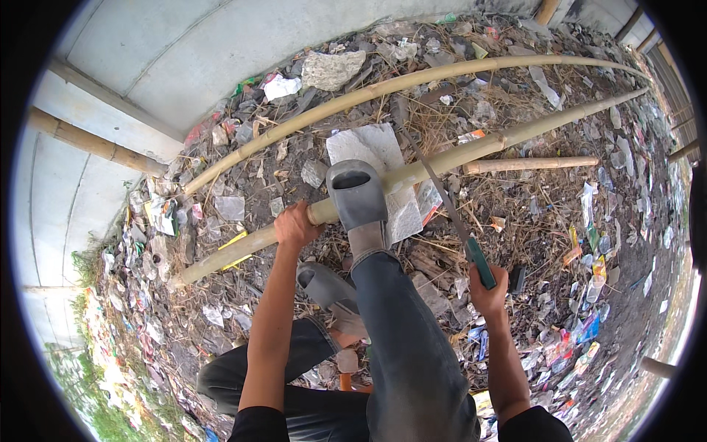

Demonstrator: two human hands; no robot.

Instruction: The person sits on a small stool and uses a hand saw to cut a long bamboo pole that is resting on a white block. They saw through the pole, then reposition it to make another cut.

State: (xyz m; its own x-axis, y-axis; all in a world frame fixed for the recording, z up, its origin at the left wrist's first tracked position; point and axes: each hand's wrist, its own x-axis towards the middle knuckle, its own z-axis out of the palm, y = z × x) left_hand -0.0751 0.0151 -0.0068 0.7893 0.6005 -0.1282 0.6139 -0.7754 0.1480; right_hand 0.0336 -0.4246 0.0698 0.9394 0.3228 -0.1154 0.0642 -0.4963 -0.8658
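Observation:
A long bamboo pole (471, 151) lies slantwise over a rough white slab (368, 144). My left hand (297, 225) is wrapped round the pole, left of my grey slip-on shoe (357, 195), which presses down on it. In my right hand (488, 291) is the green handle (479, 263) of a handsaw. Its narrow blade (451, 210) reaches up and left across the pole, just right of my shoe. Whether the teeth have cut into the bamboo I cannot make out. My other shoe (324, 286) rests on the ground below the pole.
Another long bamboo pole (412, 79) lies beyond, and a short bamboo piece (534, 164) lies to the right. Stones, including a large pale one (331, 70), plastic scraps and dry stalks litter the dark ground. A grey panel wall (184, 59) stands along the far and left sides.

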